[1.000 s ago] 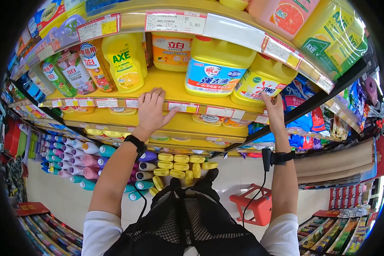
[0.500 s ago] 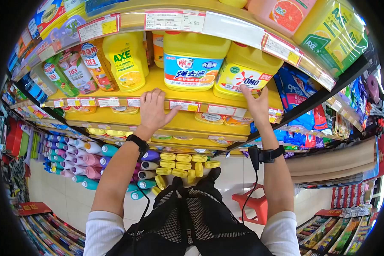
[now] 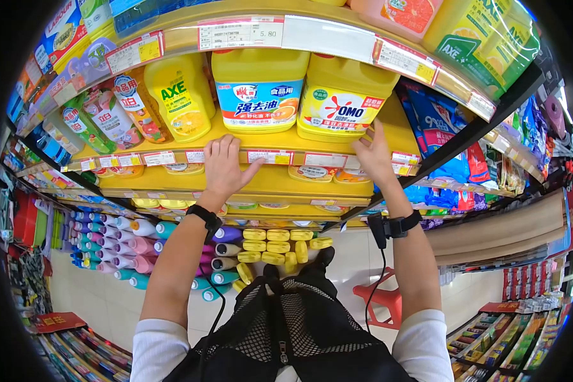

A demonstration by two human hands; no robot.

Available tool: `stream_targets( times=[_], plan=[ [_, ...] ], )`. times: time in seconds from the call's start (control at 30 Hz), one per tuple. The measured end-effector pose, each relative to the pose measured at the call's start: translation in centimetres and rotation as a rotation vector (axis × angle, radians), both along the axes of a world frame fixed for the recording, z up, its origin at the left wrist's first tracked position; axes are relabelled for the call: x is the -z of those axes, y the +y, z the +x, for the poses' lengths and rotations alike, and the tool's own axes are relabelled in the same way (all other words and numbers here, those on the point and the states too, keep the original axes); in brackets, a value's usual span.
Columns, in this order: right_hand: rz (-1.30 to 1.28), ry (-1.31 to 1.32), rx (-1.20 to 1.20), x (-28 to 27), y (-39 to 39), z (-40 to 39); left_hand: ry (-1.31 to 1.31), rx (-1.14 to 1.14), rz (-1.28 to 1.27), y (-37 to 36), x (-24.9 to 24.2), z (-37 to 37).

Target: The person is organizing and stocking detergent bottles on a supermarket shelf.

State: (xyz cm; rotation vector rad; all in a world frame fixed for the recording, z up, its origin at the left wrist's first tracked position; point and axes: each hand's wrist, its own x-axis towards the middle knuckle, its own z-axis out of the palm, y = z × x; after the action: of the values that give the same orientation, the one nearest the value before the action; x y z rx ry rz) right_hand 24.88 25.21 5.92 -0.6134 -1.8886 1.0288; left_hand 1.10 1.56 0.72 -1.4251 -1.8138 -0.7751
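My right hand [image 3: 375, 155] is at the front edge of a yellow shelf, fingers apart, its fingertips right at the lower right corner of a big yellow OMO detergent jug [image 3: 344, 102]. Beside that jug stands another large yellow jug with a blue and orange label [image 3: 259, 99]. My left hand [image 3: 223, 169] rests over the shelf's price-tag edge [image 3: 191, 156], thumb spread to the right, holding nothing. To its upper left is a yellow AXE dish soap bottle [image 3: 177, 95].
An upper shelf [image 3: 337, 39] with price tags overhangs the jugs. Blue detergent bags [image 3: 433, 134] hang at the right behind a black upright. On the floor are many bottles [image 3: 127, 245], yellow packs [image 3: 277, 246] and a red stool [image 3: 382, 299].
The OMO jug now stands straighter, in line with the jug beside it. My right hand has come off its label, down to its lower corner. The view has shifted slightly.
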Motion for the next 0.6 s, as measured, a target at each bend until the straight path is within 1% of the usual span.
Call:
stream_targets(
  times=[0.03,0.13,0.23,0.33,0.37,0.47,0.6],
  plan=[
    [-0.046,0.001,-0.001,0.0,0.3,0.5,-0.006,0.009,-0.003,-0.1,0.0,0.0],
    [0.062,-0.282,0.204,0.5,2.6,2.6,-0.016,0.018,-0.008,-0.3,0.1,-0.2],
    [0.388,-0.315,0.347,0.9,3.4,3.2,-0.01,0.025,-0.006,-0.2,0.0,-0.1],
    [0.652,-0.509,0.436,0.7,3.4,1.9,0.007,0.005,-0.014,-0.1,-0.2,-0.1],
    [0.679,-0.527,0.469,1.2,3.9,1.5,0.01,-0.004,-0.027,-0.2,-0.1,0.0],
    [0.638,-0.569,0.507,1.4,4.5,1.0,0.021,0.002,-0.011,-0.2,0.0,-0.1],
    [0.576,-0.52,0.569,1.4,3.8,1.0,0.052,-0.009,-0.02,0.0,0.2,-0.3]
  ],
)
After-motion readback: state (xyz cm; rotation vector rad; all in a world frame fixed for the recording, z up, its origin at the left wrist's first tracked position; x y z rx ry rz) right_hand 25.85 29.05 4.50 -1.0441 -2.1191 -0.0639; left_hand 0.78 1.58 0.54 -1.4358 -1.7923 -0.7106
